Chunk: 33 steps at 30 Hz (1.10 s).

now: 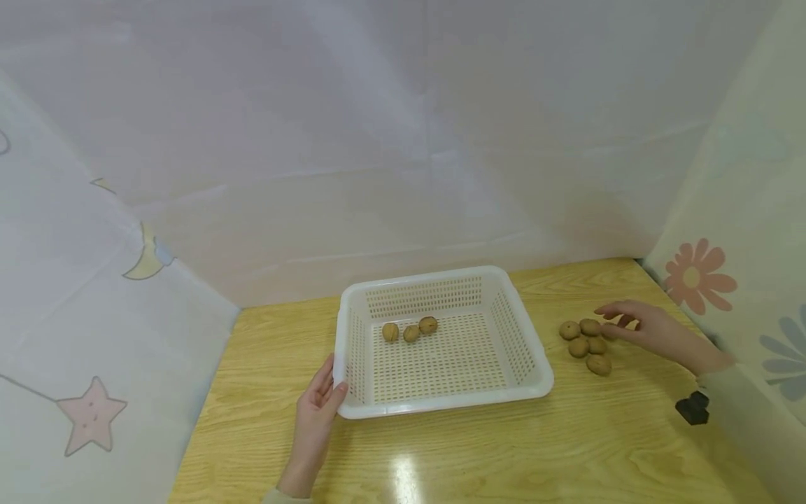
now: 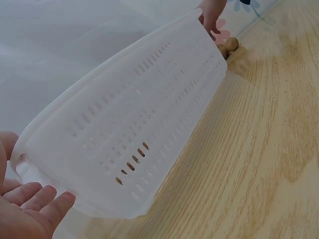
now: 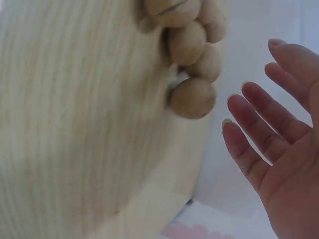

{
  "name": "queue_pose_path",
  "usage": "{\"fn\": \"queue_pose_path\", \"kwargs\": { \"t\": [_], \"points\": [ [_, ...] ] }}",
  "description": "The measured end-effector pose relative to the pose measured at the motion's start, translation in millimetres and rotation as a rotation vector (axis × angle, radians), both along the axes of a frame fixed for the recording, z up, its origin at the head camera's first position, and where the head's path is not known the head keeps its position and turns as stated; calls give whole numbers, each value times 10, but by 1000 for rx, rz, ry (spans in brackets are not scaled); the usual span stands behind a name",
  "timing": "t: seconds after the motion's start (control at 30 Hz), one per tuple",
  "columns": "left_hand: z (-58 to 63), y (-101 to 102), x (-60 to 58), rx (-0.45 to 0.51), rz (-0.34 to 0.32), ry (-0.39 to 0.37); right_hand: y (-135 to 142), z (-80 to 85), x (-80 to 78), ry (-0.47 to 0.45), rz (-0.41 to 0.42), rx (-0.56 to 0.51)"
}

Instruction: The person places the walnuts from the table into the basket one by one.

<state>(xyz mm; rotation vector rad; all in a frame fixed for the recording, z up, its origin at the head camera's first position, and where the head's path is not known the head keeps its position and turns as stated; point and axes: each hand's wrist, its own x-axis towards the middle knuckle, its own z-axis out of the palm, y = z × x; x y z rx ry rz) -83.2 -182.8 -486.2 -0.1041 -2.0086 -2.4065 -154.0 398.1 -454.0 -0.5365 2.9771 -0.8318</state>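
Note:
A white plastic basket (image 1: 441,404) with slotted walls stands on the wooden table, and three walnuts (image 1: 411,333) lie inside it towards its left. My left hand (image 1: 317,406) grips the basket's left rim near the front corner, thumb over the rim and fingers along the outer wall. To the right of the basket, several more walnuts (image 1: 578,348) sit in a tight cluster on the table. Just beside that cluster is my right hand (image 1: 642,329), its fingers parted with nothing between them. The right wrist view shows its fingers (image 3: 254,119) loosely extended beside the walnuts (image 3: 193,98).
The wooden table (image 1: 264,371) ends at a pale cloth (image 1: 403,175) hanging behind it. More printed cloth hangs at both sides, with a star (image 1: 92,418) on the left and a red flower (image 1: 699,276) on the right. A black device (image 1: 693,408) is on the right wrist.

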Motion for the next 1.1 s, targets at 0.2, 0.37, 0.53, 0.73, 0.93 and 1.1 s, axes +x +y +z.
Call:
{"fn": "queue_pose_path", "kwargs": {
  "t": [0.2, 0.37, 0.53, 0.73, 0.93, 1.1],
  "points": [
    [-2, -4, -2, 10, -11, 1, 191, -145, 2, -83, -89, 56],
    [0, -4, -5, 1, -8, -1, 324, -327, -37, -111, -100, 69],
    [-11, -9, -5, -5, -9, 10, 357, -412, -31, -108, -82, 46],
    [-17, -10, -4, 2, -8, 12, 314, -426, -48, -55, -56, 56],
    [-15, -9, -7, 7, -3, 0, 261, -397, -65, -17, -42, 74],
    [-19, -19, -12, 0, 0, 1, 224, -334, -46, -5, -33, 65]
  ]
}}
